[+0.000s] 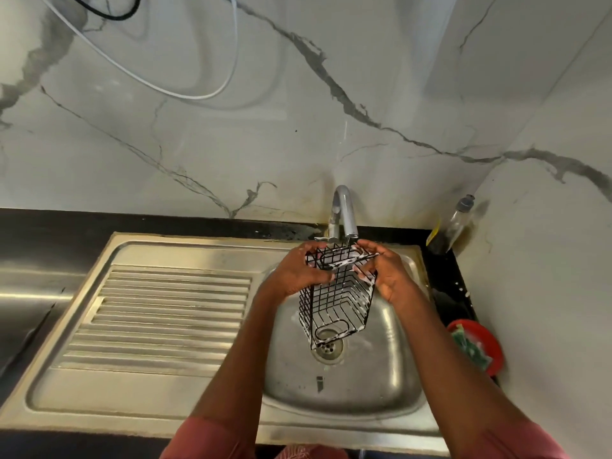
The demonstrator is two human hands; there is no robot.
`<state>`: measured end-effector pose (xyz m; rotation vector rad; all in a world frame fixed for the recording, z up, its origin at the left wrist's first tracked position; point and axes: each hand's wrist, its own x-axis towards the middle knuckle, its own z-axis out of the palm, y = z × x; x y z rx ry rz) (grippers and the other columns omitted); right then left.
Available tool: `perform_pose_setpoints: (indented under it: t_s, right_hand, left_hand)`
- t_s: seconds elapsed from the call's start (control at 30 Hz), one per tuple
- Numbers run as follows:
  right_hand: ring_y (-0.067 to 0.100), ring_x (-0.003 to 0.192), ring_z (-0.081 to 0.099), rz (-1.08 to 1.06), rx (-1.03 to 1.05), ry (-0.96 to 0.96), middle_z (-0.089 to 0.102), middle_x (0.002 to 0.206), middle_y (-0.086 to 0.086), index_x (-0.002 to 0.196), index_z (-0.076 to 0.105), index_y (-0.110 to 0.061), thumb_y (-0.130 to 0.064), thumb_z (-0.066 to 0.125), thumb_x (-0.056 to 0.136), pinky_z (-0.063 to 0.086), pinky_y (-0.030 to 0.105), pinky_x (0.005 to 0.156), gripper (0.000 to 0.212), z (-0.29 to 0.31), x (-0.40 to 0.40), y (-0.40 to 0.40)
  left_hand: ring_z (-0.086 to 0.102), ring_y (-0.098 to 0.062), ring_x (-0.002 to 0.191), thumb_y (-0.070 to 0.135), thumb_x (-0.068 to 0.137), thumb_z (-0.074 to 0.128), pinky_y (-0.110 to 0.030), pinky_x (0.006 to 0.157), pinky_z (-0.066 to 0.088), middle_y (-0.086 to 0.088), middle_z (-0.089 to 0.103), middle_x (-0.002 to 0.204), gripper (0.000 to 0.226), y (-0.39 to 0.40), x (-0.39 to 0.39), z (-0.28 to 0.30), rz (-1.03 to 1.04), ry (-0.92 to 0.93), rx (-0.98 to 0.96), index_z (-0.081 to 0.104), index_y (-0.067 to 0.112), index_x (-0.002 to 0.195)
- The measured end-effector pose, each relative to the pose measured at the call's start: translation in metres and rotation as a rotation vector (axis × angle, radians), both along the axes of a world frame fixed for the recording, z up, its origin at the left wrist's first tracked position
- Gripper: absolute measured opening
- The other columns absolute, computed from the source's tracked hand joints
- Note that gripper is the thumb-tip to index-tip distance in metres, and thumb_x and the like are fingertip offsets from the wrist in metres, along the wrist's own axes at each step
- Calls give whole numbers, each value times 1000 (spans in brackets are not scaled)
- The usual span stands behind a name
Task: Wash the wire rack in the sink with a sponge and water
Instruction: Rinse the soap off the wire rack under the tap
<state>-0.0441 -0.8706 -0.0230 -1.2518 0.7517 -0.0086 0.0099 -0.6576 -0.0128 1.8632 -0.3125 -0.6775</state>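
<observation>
Fingers (319, 276) of left hand (298, 271) and right hand (389, 276) curled around soapy wire rack (337, 299), one on each side. Held tilted over the sink (381, 369), under the tap (344, 213). Red bowl (486, 336) on counter (443, 260) nearby.

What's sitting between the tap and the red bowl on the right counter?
In the head view, a clear bottle stands in the corner between the tap and the red bowl; otherwise bare black counter.
</observation>
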Motion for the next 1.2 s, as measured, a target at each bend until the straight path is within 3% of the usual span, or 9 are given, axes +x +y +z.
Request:
perform_pose_setpoints:
  t_s: [0.07,0.17,0.27,0.4,0.6,0.73,0.97,1.03,1.2]
  right_hand:
    - [16,75,70,-39,-10,1,73,110,9,112,74,-13,27,42,77,58,33,68,63,4,9,3]
    - [23,92,70,-77,-81,-21,74,115,10,110,75,-20,20,54,83,60,35,75,52,0,15,4]
    - [19,95,72,-82,-169,-25,74,111,2,113,74,-23,16,62,84,61,39,83,50,1,3,2]
    - [14,95,67,-66,-216,6,72,109,-5,114,74,-24,24,60,78,57,33,72,62,3,-21,-3]
    - [24,86,66,-175,-168,54,73,98,14,85,72,-16,16,62,83,44,18,46,34,8,-41,-15]
    - [22,82,61,-289,-216,61,68,90,12,87,70,-7,16,64,82,43,20,54,24,18,-42,-9]
    - [13,82,58,-226,-262,91,66,93,2,99,70,-2,16,75,72,41,26,62,32,26,-48,-1]
    - [10,80,59,-192,-272,82,67,94,4,100,71,0,15,77,71,41,26,61,34,28,-50,1]
    - [15,91,62,-110,-184,80,70,96,2,95,71,-12,6,82,73,42,31,73,31,32,-53,2]
  left_hand:
    - [69,-16,110,25,65,97,-36,103,54,-1,68,130,84,-6,2,2,74,8,-24,59,27,139]
    - [66,-19,119,38,50,99,-40,106,54,3,68,131,95,-15,3,-3,125,-35,-17,60,31,137]
    - [64,-16,119,24,56,97,-40,101,58,6,65,130,87,-19,2,-3,83,-43,-44,60,36,133]
    - [62,-11,114,-4,75,84,-28,88,61,5,51,146,71,-23,9,-1,-79,-49,-31,66,36,130]
    - [58,9,81,-8,81,78,-4,63,50,4,47,155,63,-48,8,3,-59,-137,45,67,32,128]
    - [53,28,75,-5,89,72,3,54,40,-1,48,155,56,-64,-8,-2,97,-236,60,63,24,135]
    - [58,12,92,-1,93,68,3,70,40,1,46,158,60,-62,-20,-6,64,-217,86,53,23,146]
    - [61,-3,116,4,94,70,-4,86,39,1,47,156,56,-61,-23,-5,60,-223,85,54,21,145]
    - [33,-16,148,4,95,70,-8,107,30,6,25,168,72,-60,-28,-10,72,-153,28,39,22,158]
